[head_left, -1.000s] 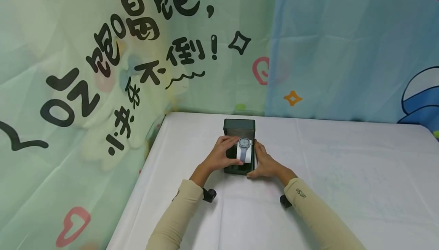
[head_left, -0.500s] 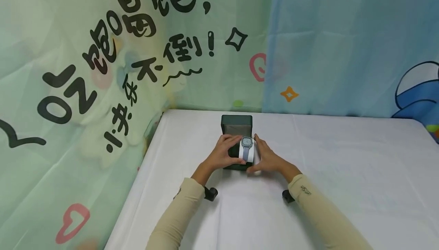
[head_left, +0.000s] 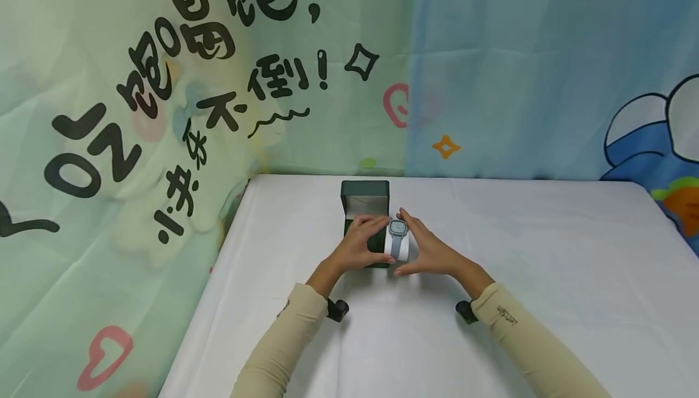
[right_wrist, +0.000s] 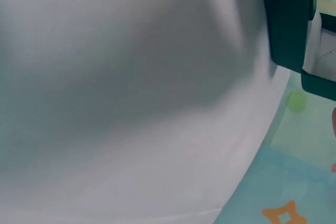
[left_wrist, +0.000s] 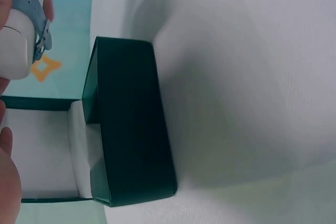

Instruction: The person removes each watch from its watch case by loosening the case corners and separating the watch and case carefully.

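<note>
A wristwatch with a blue-grey strap is wrapped round a white cushion, beside the right edge of a dark green watch box. The person's left hand pinches the cushion between thumb and fingers. Around the cushion's right side is the right hand, fingertips at its upper corner and thumb spread apart below. In the left wrist view, the strap and its buckle show close to fingertips, high above the box. The box stands with its lid up and shows a pale lining.
A white cloth covers the table. Behind it and on the left hang printed green and blue sheets with black lettering. Black wrist cameras sit under both beige sleeves.
The watch and cushion have moved right, out of the box to its right edge. The right hand has left the box's side and come round the cushion. The view has turned slightly right.
</note>
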Demonstrator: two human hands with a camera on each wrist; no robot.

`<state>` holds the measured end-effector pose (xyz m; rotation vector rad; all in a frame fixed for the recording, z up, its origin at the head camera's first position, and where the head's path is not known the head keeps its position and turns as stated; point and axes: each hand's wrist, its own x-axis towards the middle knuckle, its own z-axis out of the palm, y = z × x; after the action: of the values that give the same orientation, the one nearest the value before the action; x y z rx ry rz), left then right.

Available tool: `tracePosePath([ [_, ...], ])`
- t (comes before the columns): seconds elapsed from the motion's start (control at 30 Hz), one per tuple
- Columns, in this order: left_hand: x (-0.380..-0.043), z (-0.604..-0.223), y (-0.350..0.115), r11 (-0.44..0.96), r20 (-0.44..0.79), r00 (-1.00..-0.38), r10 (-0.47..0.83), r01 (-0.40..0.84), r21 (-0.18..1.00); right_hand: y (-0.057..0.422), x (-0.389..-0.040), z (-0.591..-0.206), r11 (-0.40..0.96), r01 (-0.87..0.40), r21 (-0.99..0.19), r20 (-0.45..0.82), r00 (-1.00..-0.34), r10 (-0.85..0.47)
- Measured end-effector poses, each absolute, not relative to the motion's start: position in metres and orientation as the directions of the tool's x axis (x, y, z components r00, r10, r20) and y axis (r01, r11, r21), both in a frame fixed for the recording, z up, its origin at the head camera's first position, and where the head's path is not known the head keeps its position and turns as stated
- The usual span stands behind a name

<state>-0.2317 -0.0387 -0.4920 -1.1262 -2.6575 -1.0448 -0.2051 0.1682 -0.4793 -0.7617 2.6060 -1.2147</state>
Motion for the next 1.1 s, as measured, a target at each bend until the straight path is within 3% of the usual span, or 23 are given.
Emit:
tracePosePath([
  [0.23,-0.232,-0.493,-0.038,0.466,0.351,-0.702,0.62,0.689,0.555,0.164,-0.205,-0.472,0.577,-0.453,-0.68,0.132,-0.849,-0.511],
  [1.1,-0.232,-0.49,-0.042,0.368,0.297,-0.714,0.634,0.617,0.695,0.155,-0.206,-0.475,0.572,-0.467,-0.675,0.177,-0.854,-0.489],
])
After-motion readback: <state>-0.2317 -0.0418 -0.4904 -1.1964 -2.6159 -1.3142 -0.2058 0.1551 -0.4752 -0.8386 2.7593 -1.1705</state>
